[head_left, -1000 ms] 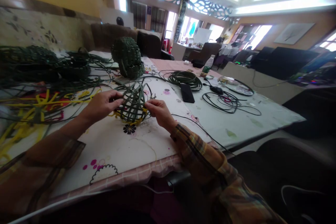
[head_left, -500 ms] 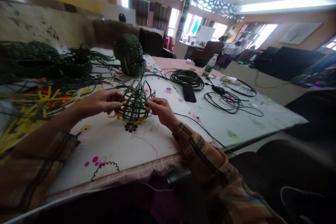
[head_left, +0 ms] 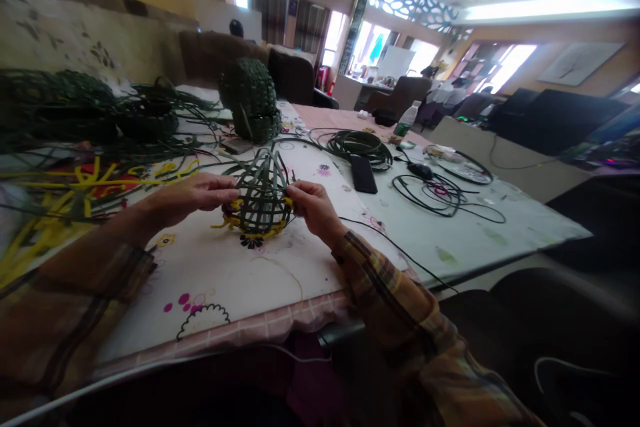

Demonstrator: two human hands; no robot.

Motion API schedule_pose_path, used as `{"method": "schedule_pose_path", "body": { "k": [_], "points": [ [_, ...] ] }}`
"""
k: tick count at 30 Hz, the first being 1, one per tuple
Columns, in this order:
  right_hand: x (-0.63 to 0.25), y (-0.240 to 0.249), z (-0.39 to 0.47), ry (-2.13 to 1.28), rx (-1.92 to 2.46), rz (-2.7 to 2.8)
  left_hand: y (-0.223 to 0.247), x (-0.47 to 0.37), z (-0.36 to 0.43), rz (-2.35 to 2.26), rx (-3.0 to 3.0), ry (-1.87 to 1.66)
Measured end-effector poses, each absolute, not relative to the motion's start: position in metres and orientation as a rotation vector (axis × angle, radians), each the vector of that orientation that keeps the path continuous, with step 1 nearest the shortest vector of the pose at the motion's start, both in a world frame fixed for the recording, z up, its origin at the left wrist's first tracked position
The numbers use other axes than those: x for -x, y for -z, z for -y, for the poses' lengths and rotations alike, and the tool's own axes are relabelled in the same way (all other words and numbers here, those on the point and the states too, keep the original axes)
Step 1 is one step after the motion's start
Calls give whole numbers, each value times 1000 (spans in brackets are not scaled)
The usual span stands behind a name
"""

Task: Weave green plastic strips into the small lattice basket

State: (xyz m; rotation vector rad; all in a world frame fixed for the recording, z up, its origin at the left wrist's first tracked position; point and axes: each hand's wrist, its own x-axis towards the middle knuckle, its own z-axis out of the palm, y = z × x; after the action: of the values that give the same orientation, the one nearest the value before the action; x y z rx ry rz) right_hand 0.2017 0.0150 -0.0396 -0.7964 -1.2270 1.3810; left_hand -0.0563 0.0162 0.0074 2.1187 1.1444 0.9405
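A small openwork basket [head_left: 261,205] of woven dark green strips rests on the tablecloth between my hands. Loose strip ends gather in a peak at its top, and a yellow strip [head_left: 273,233] runs round its lower edge. My left hand [head_left: 203,192] grips the basket's left side, thumb and fingers closed on it. On the opposite side my right hand [head_left: 311,203] pinches the woven edge near a bit of yellow strip. What exactly lies under the fingertips is too small to make out.
Behind the basket stands a dense green woven piece [head_left: 250,100]. Yellow strips [head_left: 90,187] and dark green strips [head_left: 145,113] pile up at left. Rightward lie a strip coil [head_left: 357,150], a phone [head_left: 363,175], a mouse [head_left: 420,170], a looped cable [head_left: 430,197] and a bottle [head_left: 407,119].
The view has shifted slightly, moving the whole scene a little rightward. The basket looks turned a little, with more yellow showing at its left. Both hands stay on its sides.
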Motion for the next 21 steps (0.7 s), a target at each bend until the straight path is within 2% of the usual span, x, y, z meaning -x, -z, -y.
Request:
{"method": "schedule_pose_path", "body": {
  "k": [2, 5, 7, 12, 21],
  "points": [
    [-202, 39, -15, -1363, 794, 1214, -11, 55, -15, -1188, -1940, -927],
    [-201, 37, -12, -1336, 785, 1180, -14, 52, -10, -1375, -1878, -1379],
    [-199, 36, -11, -1314, 782, 1174, -13, 49, -6, -1436, -2010, -1540],
    [-195, 37, -8, -1264, 816, 1199, -5, 41, -4, -1414, -2266, -1486],
    [-202, 34, -13, -1294, 837, 1120, -5, 51, -17, -980, -1461, -1339]
  ]
}}
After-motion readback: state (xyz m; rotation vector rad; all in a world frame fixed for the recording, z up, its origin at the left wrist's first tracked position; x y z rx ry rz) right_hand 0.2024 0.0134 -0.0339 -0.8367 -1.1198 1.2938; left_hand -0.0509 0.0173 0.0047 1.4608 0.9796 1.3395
